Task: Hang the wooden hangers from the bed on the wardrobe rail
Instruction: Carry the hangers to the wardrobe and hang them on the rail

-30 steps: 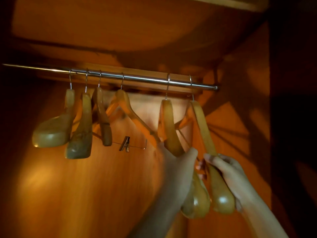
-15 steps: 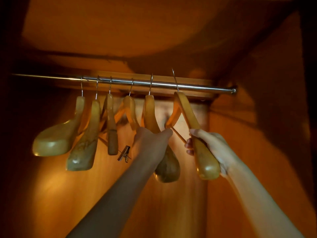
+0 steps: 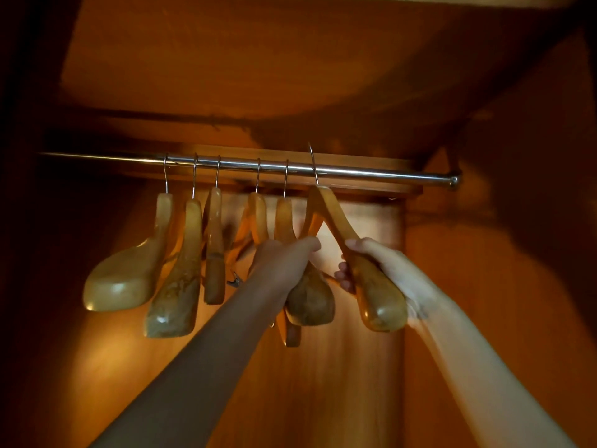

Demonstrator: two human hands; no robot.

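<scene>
**Sixth hanger: hook not yet seated**

Your right hand (image 3: 384, 270) grips the lower arm of the wooden hanger (image 3: 336, 221), fingers (image 3: 343, 281) curled round it. Its wire hook (image 3: 312, 163) stands above the wardrobe rail (image 3: 371, 173). Your left hand (image 3: 281, 257) rests on the neighbouring hanger (image 3: 310, 299); whether it grips or merely pushes cannot be told. Risk: lowering before the hook clears the rail's far side would let it slip off, and crowding the neighbour may tangle them.
</scene>
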